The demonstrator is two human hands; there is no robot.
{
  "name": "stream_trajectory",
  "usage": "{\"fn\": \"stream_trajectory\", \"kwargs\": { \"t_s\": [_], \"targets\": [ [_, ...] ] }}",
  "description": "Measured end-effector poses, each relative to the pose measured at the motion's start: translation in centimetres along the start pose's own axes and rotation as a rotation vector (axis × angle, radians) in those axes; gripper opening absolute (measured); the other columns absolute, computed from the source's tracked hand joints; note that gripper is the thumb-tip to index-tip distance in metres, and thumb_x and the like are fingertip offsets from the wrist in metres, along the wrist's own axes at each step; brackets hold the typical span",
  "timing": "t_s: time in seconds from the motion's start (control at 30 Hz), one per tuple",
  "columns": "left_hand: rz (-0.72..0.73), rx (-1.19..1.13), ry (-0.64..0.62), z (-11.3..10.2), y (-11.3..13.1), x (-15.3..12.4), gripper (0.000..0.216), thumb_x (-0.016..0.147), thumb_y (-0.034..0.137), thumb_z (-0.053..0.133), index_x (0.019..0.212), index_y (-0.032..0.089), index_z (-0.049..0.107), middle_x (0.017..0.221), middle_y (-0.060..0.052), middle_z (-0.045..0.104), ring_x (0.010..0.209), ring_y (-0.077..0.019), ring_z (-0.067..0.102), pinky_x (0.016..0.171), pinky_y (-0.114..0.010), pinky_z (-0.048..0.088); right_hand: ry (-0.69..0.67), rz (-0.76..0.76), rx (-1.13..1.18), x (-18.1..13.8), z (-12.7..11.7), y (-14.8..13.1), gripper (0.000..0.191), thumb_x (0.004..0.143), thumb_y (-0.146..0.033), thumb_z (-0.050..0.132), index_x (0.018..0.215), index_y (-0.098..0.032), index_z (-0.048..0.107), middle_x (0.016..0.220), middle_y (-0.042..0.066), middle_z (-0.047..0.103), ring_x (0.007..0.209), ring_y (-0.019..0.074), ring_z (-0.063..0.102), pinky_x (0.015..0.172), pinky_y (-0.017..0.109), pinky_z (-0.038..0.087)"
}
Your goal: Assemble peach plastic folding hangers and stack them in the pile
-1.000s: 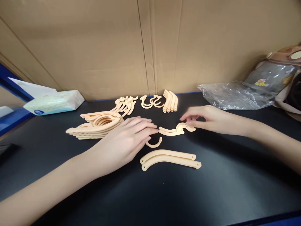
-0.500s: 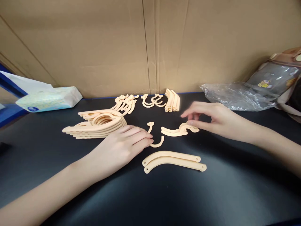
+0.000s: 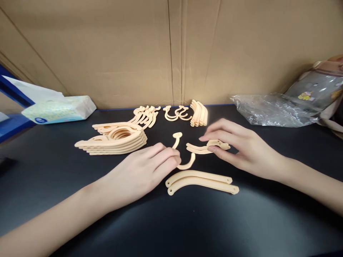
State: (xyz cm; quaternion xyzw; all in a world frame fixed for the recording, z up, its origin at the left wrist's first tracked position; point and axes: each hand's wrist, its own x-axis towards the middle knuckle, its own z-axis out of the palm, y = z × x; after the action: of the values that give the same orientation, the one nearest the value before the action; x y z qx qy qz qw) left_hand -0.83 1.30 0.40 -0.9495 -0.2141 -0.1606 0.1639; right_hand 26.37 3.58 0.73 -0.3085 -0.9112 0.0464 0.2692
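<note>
Head view: left hand pinched on hook, mid-surface, between both hands. Right hand half-curled, thumb against curved piece; cannot tell whether gripped. Two long strips side by side, nearer wearer. Stacked frames beyond left hand; tissue pack far left.

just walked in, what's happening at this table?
On a black tabletop, the person's left hand has its fingers on a beige hook, while the right hand has its thumb against a short curved piece. Two longer curved strips lie side by side nearer the person. A stack of pieces sits beyond the left hand, with more loose parts near the cardboard.
</note>
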Motion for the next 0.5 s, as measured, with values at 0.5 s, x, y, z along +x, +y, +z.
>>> {"fn": "stream_trajectory", "kwargs": {
  "t_s": [0.5],
  "targets": [
    [0.119,-0.271,0.028,-1.1,2.1,0.5,0.02,0.098,0.009,0.04,0.099,0.013,0.059,0.1,-0.008,0.067,0.099,-0.0204,0.056,0.079,-0.028,0.051,-0.008,-0.102,0.139,0.1,0.4,-1.7,0.021,0.097,-0.018,0.046,0.109,-0.022,0.063,0.105,0.007,0.061,0.097,0.0152,0.058,0.08,0.028,0.051]
  ]
}}
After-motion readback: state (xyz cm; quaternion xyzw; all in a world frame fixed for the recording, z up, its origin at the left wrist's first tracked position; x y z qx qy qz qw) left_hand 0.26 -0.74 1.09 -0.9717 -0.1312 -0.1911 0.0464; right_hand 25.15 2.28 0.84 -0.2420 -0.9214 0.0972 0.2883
